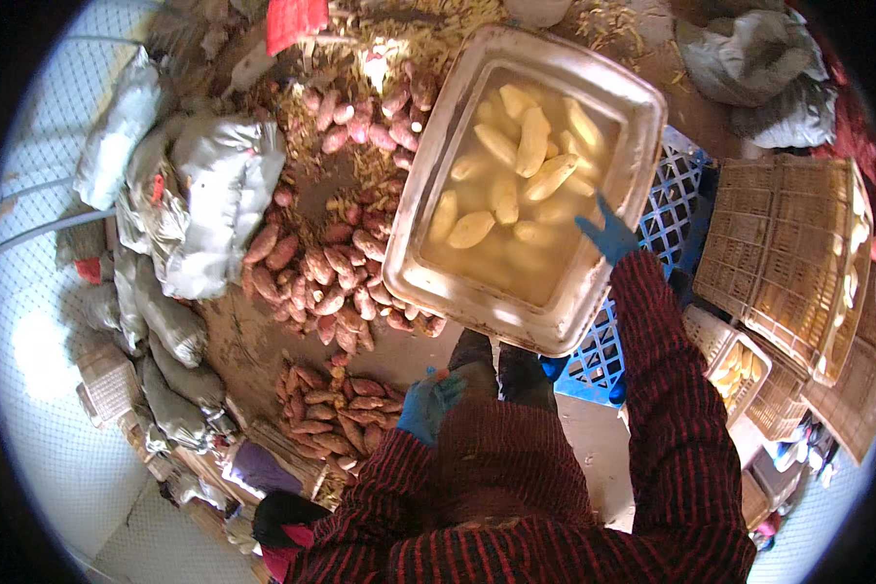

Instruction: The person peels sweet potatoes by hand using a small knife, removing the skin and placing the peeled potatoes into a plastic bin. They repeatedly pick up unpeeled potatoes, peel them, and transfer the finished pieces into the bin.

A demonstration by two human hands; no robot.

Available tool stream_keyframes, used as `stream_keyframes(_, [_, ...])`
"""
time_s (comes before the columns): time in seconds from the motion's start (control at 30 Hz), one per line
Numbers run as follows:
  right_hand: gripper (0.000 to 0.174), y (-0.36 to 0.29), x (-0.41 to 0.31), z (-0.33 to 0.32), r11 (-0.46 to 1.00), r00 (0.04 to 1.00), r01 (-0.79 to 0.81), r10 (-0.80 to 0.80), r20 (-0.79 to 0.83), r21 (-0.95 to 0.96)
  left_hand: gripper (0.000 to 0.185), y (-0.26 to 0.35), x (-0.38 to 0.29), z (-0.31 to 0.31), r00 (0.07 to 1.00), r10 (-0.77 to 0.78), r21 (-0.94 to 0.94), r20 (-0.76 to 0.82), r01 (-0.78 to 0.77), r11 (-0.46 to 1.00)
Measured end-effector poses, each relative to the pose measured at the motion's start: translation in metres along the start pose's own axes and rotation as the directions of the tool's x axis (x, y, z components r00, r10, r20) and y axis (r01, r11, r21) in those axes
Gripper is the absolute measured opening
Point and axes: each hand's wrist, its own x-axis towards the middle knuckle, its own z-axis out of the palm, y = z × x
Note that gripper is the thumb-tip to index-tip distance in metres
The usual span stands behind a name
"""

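Note:
My right hand (610, 232), in a blue glove, has its fingers spread over the right side of a large rectangular tub (427, 252). Nothing is held in it. Cloudy water fills the tub, with several peeled sweet potatoes (533, 142) floating or partly sunk in it. My left hand (429, 403), also gloved in blue, is curled near my leg. A small reddish patch shows at its fingertips; whether it grips something is unclear. To its left lies a pile of unpeeled sweet potatoes (336, 412). Another unpeeled heap (328, 274) spreads left of the tub.
A blue plastic crate (591, 365) shows beneath the tub. Wicker-coloured plastic crates (763, 241) stand at right, one crate (737, 369) holding pale pieces. Filled sacks (215, 204) line the left. Peelings (416, 33) litter the far ground. A dark-and-red shape (285, 525) is at lower left.

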Motion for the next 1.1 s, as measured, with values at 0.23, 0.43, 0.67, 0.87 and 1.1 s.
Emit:
stream_keyframes(0.23, [0.102, -0.035, 0.153, 0.052, 0.966, 0.999, 0.001, -0.015, -0.052, -0.26, 0.026, -0.013, 0.108, 0.016, 1.0, 0.014, -0.163, -0.019, -0.017, 0.986])
stream_keyframes(0.43, [0.092, -0.036, 0.131, 0.119, 0.838, 0.997, -0.057, 0.076, 0.012, -0.542, 0.03, -0.006, 0.151, 0.017, 0.999, -0.037, -0.259, 0.02, 0.041, 0.965])
stream_keyframes(0.67, [0.083, -0.036, 0.082, 0.134, 0.823, 0.991, 0.12, -0.064, 0.119, -0.555, 0.025, 0.015, 0.151, 0.016, 0.999, 0.016, -0.19, -0.042, -0.024, 0.982])
stream_keyframes(0.87, [0.084, -0.029, 0.038, 0.122, 0.807, 0.976, 0.204, -0.126, 0.176, -0.554, 0.025, 0.01, 0.15, 0.053, 0.994, 0.024, -0.159, -0.107, -0.041, 0.986])
stream_keyframes(1.1, [0.074, -0.044, 0.065, 0.083, 0.815, 0.918, 0.357, -0.214, 0.335, -0.456, 0.019, -0.005, 0.154, 0.068, 0.978, 0.045, -0.207, -0.204, -0.088, 0.975])
